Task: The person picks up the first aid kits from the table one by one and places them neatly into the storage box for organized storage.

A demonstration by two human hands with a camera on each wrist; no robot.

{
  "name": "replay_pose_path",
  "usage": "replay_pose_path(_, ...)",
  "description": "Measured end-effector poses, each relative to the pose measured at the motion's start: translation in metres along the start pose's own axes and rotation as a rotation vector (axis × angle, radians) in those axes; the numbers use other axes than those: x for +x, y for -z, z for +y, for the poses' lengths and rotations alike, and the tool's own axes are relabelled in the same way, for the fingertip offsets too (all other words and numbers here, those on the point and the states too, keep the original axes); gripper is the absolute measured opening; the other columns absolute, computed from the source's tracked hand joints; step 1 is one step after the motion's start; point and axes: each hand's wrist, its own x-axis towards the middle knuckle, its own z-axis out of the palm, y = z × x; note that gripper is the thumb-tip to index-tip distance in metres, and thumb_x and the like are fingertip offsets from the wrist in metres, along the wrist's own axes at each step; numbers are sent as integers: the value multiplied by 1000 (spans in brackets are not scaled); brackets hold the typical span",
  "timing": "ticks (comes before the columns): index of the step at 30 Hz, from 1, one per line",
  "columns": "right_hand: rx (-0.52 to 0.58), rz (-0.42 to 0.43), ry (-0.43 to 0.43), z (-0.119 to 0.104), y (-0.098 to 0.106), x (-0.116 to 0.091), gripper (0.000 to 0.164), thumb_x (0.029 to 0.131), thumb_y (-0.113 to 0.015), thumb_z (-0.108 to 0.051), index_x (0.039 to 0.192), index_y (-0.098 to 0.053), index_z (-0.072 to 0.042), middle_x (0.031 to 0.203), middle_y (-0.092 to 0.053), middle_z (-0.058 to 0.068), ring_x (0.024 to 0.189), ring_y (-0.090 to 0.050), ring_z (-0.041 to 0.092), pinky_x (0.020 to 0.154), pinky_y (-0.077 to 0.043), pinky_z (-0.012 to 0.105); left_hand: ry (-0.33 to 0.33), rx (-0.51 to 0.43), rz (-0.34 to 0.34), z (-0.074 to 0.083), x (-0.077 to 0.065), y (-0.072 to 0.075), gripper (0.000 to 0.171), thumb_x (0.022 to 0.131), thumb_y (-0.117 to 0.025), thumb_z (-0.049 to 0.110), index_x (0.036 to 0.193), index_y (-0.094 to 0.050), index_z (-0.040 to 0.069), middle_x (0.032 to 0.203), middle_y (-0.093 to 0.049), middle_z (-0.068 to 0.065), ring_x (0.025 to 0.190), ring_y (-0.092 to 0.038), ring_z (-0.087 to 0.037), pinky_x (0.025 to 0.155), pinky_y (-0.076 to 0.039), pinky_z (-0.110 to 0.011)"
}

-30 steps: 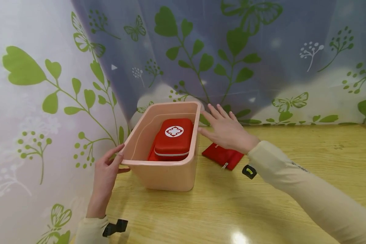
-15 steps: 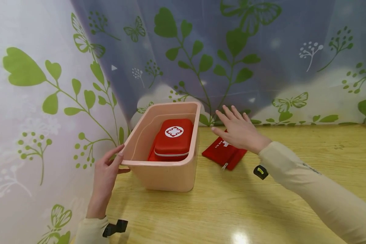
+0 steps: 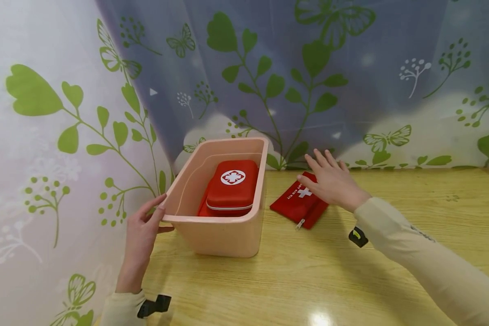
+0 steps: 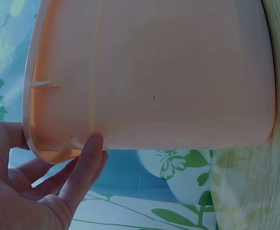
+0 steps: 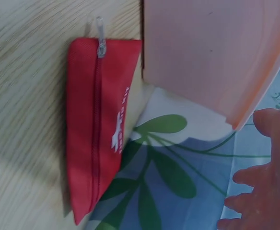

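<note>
My left hand [image 3: 140, 240] grips the near left corner of a peach plastic bin [image 3: 224, 237], its fingers at the rim, as the left wrist view also shows. Inside the bin lies a red zipped first aid case [image 3: 232, 192] with a white cross emblem, on top of another red item [image 3: 203, 209]. To the bin's right, a flat red first aid pouch [image 3: 290, 206] with a zipper rests on the table. My right hand [image 3: 336, 184], fingers spread, hovers above the pouch's far right part and partly covers it in the head view. The right wrist view shows that hand apart from the pouch [image 5: 87, 129].
The wooden table [image 3: 411, 226] carries the bin and pouch. Cloth printed with leaves and butterflies stands behind as a backdrop [image 3: 362, 99] and along the left side [image 3: 57, 172], close to the bin.
My right hand has moved from beside the bin's right rim to the right and nearer me, uncovering more of the pouch and its white lettering. The left hand and bin stay in place.
</note>
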Motion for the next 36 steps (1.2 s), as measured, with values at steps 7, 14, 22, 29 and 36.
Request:
replay_pose_path(7,-12,10,-16,12,-8,-1,79,101,-38,-57,157,-18,-5,161,-6,23,145,-1,46,114,-3,67,1,-8,5,1,0,-1,38,100,-58,23,134,-61,4,132,-57,-15,86,-67,-7,64,-61,-31)
replay_pose_path(14,-18,0,-49,20,-23,0,76,101,-41,-52,156,-21,-4,160,-10,25,145,-4,47,113,-7,69,3,-15,9,1,0,-1,38,100,-59,23,133,-62,5,132,-57,-13,88,-68,-11,64,-61,-32)
replay_pose_path(22,-13,-28,-68,25,-45,0,74,101,-41,-51,154,-27,-2,157,-18,28,142,-13,51,110,-19,70,6,-11,6,2,-1,-1,38,100,-59,23,133,-62,5,132,-57,-13,86,-68,-10,65,-61,-33)
replay_pose_path(29,-20,-51,-72,21,-59,0,72,99,-46,-48,153,-30,-2,154,-24,29,140,-20,51,108,-23,71,2,-7,5,2,-2,-1,38,100,-58,22,133,-61,4,131,-57,-14,82,-68,-9,64,-61,-32)
replay_pose_path(36,-9,-83,-63,18,-67,3,73,99,-47,-48,153,-30,-2,156,-21,29,140,-18,52,111,-21,68,0,-16,10,2,-1,-1,37,100,-58,20,133,-61,3,130,-57,-15,84,-68,-9,63,-61,-32)
